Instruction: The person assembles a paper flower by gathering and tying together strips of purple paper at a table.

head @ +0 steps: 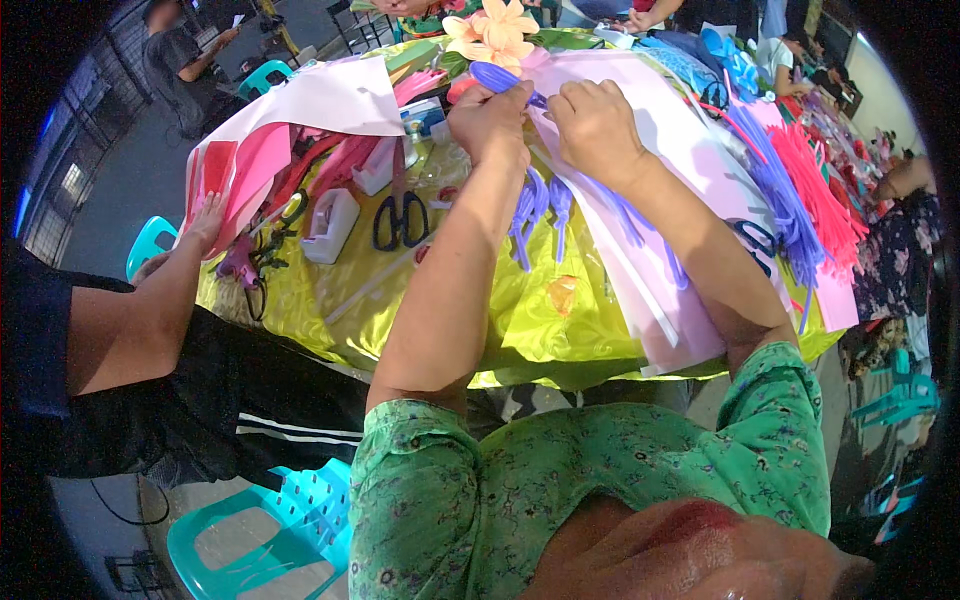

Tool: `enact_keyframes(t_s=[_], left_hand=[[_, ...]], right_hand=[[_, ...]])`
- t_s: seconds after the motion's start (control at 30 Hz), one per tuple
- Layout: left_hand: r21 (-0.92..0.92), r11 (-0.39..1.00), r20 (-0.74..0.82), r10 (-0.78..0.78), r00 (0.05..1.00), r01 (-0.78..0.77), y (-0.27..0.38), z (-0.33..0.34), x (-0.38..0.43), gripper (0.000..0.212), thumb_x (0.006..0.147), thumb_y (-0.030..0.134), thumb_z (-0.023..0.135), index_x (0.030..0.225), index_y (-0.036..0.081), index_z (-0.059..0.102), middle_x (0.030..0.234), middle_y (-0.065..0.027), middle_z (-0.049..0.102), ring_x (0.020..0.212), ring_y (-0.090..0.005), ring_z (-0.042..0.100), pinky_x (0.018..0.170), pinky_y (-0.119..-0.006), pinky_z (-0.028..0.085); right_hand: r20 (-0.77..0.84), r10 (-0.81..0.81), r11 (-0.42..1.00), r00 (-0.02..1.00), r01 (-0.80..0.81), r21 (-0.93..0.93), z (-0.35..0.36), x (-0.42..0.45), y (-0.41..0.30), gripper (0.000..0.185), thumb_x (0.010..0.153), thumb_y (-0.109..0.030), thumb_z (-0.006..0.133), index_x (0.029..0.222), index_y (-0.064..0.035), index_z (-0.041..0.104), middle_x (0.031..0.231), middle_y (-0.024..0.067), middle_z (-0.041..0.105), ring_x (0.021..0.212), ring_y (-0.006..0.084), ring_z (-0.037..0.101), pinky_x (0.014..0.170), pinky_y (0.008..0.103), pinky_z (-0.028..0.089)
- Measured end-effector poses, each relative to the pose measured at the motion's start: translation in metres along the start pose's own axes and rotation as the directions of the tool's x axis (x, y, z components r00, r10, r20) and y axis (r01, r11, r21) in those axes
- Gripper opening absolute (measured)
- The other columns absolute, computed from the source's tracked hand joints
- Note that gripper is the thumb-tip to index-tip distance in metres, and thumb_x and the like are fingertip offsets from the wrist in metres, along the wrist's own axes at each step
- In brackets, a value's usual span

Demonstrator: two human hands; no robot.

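Observation:
My left hand (pixel 491 124) grips a looped purple chenille-stem piece (pixel 496 77) above the far half of the table. At that piece's lower end, my right hand (pixel 596 127) is closed, its fingertips mostly hidden from me. Below my wrists lie tied purple chenille-stem bundles (pixel 529 206) on the yellow tablecloth (pixel 540 315). More purple strands show beneath my right forearm, over a pale pink wrapping sheet (pixel 660 97). An orange artificial flower (pixel 499 34) stands just beyond my hands.
Left of my arms are black-handled scissors (pixel 401 220), a white tape dispenser (pixel 328 225) and a pink glue gun (pixel 240 264). Loose purple (pixel 780 187) and hot-pink stems (pixel 817 195) lie right. A co-worker's hand (pixel 206 221) rests on pink sheets at left. Teal chairs (pixel 217 570) stand around.

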State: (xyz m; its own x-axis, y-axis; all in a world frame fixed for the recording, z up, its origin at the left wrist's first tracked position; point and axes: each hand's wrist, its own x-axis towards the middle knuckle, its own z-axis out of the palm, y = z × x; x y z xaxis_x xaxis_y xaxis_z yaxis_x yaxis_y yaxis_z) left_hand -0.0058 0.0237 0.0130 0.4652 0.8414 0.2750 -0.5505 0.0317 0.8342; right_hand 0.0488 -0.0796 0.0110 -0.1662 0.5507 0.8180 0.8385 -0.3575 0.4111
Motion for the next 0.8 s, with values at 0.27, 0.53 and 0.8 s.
enact_keyframes(t_s=[0.27, 0.53, 0.8], left_hand=[[-0.021, 1.000, -0.004, 0.006, 1.000, -0.006, 0.004, 0.000, -0.004, 0.016, 0.058, -0.012, 0.061, 0.058, 0.001, 0.052, 0.060, -0.0043, 0.055, 0.052, -0.0115, 0.049, 0.049, -0.023, 0.040], [-0.160, 0.984, 0.115, -0.063, 0.991, 0.081, 0.005, 0.004, -0.008, 0.018, 0.060, -0.007, 0.065, 0.059, 0.003, 0.050, 0.061, -0.0072, 0.057, 0.051, -0.0121, 0.052, 0.047, -0.022, 0.040], [-0.015, 0.990, 0.199, -0.135, 0.971, 0.141, -0.002, 0.010, -0.006, 0.018, 0.060, -0.005, 0.066, 0.062, 0.003, 0.050, 0.060, -0.0070, 0.056, 0.049, -0.0128, 0.051, 0.046, -0.023, 0.040]], right_hand=[[-0.074, -0.036, 0.995, 0.997, 0.043, 0.092, -0.009, 0.009, -0.004, 0.007, 0.060, -0.007, 0.056, 0.066, -0.0056, 0.052, 0.067, 0.0069, 0.050, 0.063, 0.0218, 0.050, 0.056, 0.0323, 0.036], [-0.082, 0.292, 0.888, 0.953, -0.239, 0.392, 0.000, 0.010, 0.027, 0.003, 0.065, -0.005, 0.058, 0.067, -0.0031, 0.055, 0.064, 0.0099, 0.054, 0.058, 0.0232, 0.053, 0.054, 0.0303, 0.041], [0.505, 0.379, 0.217, 0.775, -0.605, 0.766, 0.024, -0.008, 0.063, 0.006, 0.071, -0.005, 0.060, 0.069, -0.0009, 0.056, 0.063, 0.0002, 0.054, 0.056, 0.0073, 0.047, 0.053, 0.0212, 0.039]])
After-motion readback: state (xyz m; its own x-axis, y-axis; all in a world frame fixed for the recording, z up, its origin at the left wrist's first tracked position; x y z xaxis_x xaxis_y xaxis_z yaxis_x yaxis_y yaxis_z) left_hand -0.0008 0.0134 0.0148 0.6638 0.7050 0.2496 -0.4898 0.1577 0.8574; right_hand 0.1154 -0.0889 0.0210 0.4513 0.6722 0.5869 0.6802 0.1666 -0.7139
